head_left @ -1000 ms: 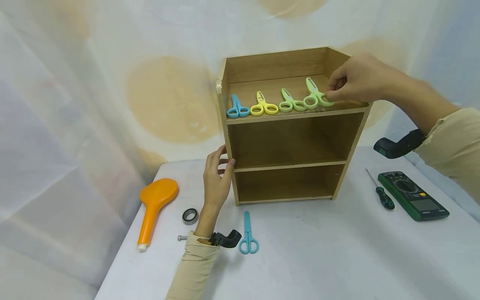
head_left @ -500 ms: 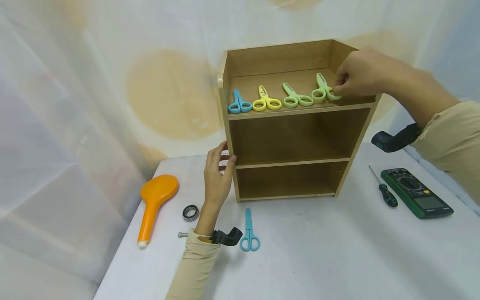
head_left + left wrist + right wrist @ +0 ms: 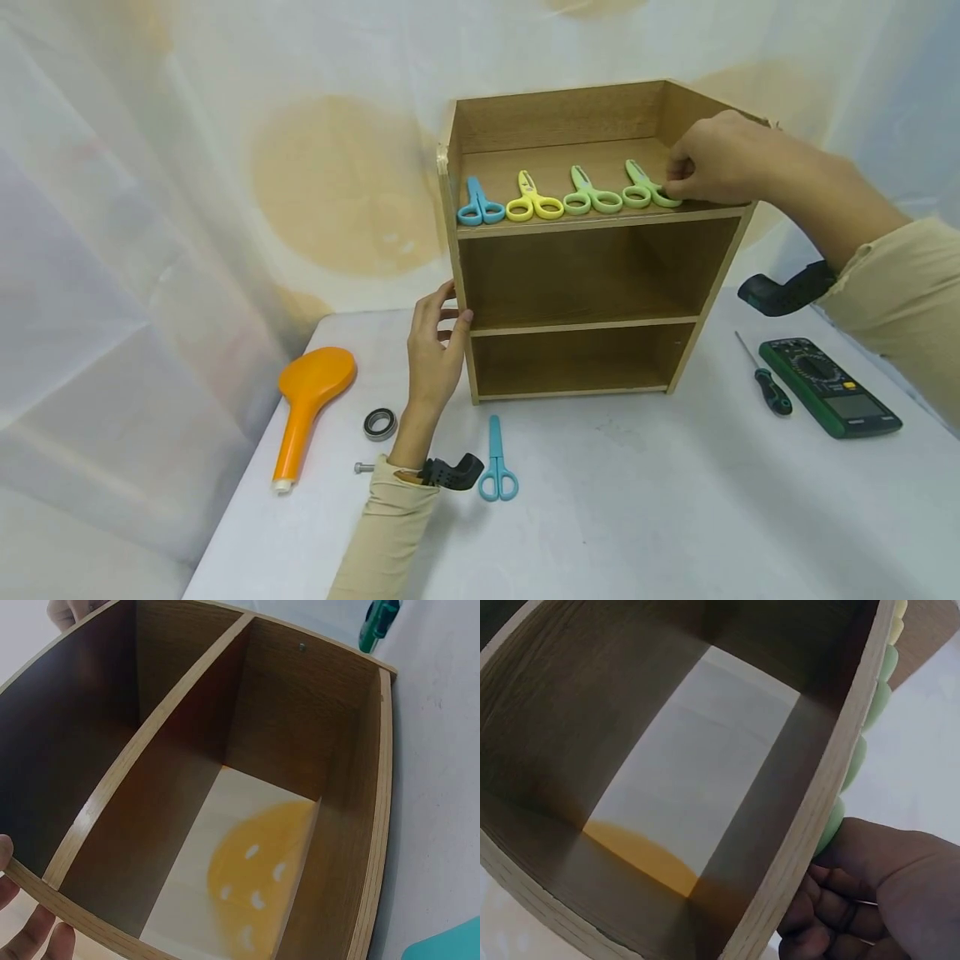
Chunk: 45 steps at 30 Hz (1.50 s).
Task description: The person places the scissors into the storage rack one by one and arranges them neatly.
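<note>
A wooden three-tier shelf point(image 3: 577, 275) stands on the table. My left hand point(image 3: 435, 354) grips its left side panel, thumb in front and fingers point(image 3: 34, 934) round the edge. On the top tier, my right hand point(image 3: 723, 158) pinches the right handle loop of light green scissors point(image 3: 639, 174), the rightmost in a row. To their left lie another light green pair of scissors point(image 3: 582, 181), yellow scissors point(image 3: 528, 185) and blue scissors point(image 3: 476, 193), handles toward the front edge. In the right wrist view, the scissors show only as handle edges over the board.
Light blue scissors point(image 3: 495, 437) lie on the table before the shelf. Left are an orange paddle-shaped object point(image 3: 318, 383), a ring bearing point(image 3: 380, 424) and a bolt point(image 3: 363, 467). Right are a screwdriver point(image 3: 772, 392) and a green multimeter point(image 3: 828, 387). A patterned cloth point(image 3: 337, 183) hangs behind.
My right hand has shifted the rightmost green scissors right, away from the neighbouring pair, then lowered them level with the row. The neighbouring green pair has turned slightly. My left hand keeps its grip.
</note>
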Each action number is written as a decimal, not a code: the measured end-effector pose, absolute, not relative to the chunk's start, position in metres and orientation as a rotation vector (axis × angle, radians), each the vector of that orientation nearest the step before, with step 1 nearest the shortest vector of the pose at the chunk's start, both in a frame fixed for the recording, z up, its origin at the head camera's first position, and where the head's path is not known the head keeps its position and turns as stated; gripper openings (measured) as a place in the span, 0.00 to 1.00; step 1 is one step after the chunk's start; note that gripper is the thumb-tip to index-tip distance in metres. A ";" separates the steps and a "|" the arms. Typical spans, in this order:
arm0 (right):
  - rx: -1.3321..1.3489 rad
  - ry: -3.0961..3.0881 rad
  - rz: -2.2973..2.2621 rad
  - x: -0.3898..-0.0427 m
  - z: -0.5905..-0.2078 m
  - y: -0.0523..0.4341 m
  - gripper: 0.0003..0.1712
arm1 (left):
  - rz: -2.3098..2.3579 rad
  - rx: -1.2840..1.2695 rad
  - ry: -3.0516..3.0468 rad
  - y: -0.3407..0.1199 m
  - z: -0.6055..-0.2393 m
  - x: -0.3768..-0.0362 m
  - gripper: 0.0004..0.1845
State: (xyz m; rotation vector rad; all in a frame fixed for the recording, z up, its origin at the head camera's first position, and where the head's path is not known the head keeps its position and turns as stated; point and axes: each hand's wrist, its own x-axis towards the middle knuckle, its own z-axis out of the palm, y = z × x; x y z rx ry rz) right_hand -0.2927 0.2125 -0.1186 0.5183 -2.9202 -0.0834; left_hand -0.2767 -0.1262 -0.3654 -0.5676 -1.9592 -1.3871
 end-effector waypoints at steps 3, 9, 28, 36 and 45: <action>0.519 -2.905 -0.085 -0.292 -0.121 0.211 0.12 | -1.381 -0.563 -1.961 -0.127 -0.365 -0.277 0.27; 0.530 -2.843 -0.062 -0.288 -0.125 0.209 0.13 | -1.386 -0.552 -1.961 -0.129 -0.364 -0.277 0.26; 0.798 -2.418 0.078 -0.229 -0.158 0.184 0.06 | -1.400 -0.536 -1.963 -0.133 -0.362 -0.274 0.26; 0.890 -2.450 0.261 -0.202 -0.209 0.168 0.03 | -1.411 -0.548 -1.953 -0.130 -0.362 -0.277 0.27; 0.958 -2.563 0.431 -0.186 -0.275 0.146 0.03 | -1.411 -0.542 -1.973 -0.130 -0.362 -0.276 0.27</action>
